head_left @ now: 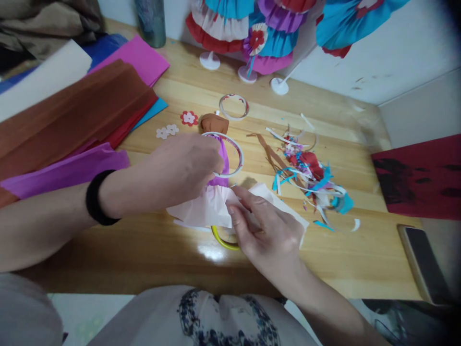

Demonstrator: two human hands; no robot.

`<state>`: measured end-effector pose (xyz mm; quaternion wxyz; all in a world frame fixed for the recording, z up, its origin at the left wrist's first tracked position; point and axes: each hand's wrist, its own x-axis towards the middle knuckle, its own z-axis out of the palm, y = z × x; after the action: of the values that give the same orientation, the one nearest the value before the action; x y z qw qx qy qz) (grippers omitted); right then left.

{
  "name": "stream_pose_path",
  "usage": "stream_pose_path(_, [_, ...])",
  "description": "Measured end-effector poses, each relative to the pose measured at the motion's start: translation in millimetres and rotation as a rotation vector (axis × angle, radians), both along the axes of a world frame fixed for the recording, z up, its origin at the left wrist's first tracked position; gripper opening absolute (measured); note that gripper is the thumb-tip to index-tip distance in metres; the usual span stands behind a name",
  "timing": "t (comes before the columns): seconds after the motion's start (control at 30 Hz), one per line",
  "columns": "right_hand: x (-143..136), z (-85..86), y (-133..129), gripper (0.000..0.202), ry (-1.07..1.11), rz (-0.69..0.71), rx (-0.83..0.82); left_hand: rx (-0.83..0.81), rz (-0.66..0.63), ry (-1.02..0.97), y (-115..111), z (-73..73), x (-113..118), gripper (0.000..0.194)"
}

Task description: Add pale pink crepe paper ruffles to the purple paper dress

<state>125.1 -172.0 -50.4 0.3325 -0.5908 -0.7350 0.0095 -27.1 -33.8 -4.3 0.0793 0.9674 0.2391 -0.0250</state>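
Note:
My left hand (pixel 187 163) is closed with its fingertips hidden, at the left side of a tape roll (pixel 240 161) that lies over a purple paper strip (pixel 224 156). Below it, my right hand (pixel 268 226) pinches the gathered edge of a white crepe paper piece (pixel 209 206). The white paper spreads beneath both hands, and its flat part (pixel 273 197) shows to the right. A yellow ring-shaped handle (pixel 225 242) sticks out under the paper. Just above the tape roll sits a folded brown paper piece (pixel 214 124).
Coloured paper sheets (pixel 72 110) lie at the left. Paper scraps (pixel 313 178) are heaped at the right, with a phone (pixel 425 264) beyond. Another tape roll (pixel 234 106) and flower cutouts (pixel 189 118) rest further back. Ruffled paper dresses on stands (pixel 248 74) and a bottle (pixel 150 21) are behind.

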Motion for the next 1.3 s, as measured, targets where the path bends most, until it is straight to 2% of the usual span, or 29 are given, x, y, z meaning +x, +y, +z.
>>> stream_pose_path(0.17, [-1,-0.8,0,0.032,-0.027,0.022,0.033,-0.024,0.022,-0.024,0,-4.7,-2,0.026])
stream_pose_path(0.33, [-4,-4.2,-1,0.036,-0.014,0.022,0.016,-0.061,0.017,0.016,-6,-0.8,1,0.031])
stream_pose_path(0.5, [-6,-5.7,0,0.041,0.038,0.023,-0.014,0.009,-0.021,0.04,-7,-1.4,3,0.031])
stream_pose_path(0.6, [-9,-2.3,0,0.041,0.086,0.045,-0.08,0.044,-0.046,-0.038,-6,-6.1,2,0.031])
stream_pose_path(0.73, [-10,3.3,0,0.038,0.123,0.048,-0.119,0.075,-0.062,-0.156,-2,-9.9,-1,0.033])
stream_pose_path(0.9, [-5,7.2,4,0.032,0.122,-0.009,-0.237,0.014,0.008,-0.115,0,-6.6,2,0.031])
stream_pose_path(1.1, [-2,11.1,15,0.009,0.131,-0.036,-0.411,-0.012,0.028,-0.14,-1,-8.8,2,0.028])
stream_pose_path(1.3, [-6,16.2,19,0.012,0.239,-0.027,-0.402,-0.044,0.075,-0.091,-2,-1.2,1,0.025])
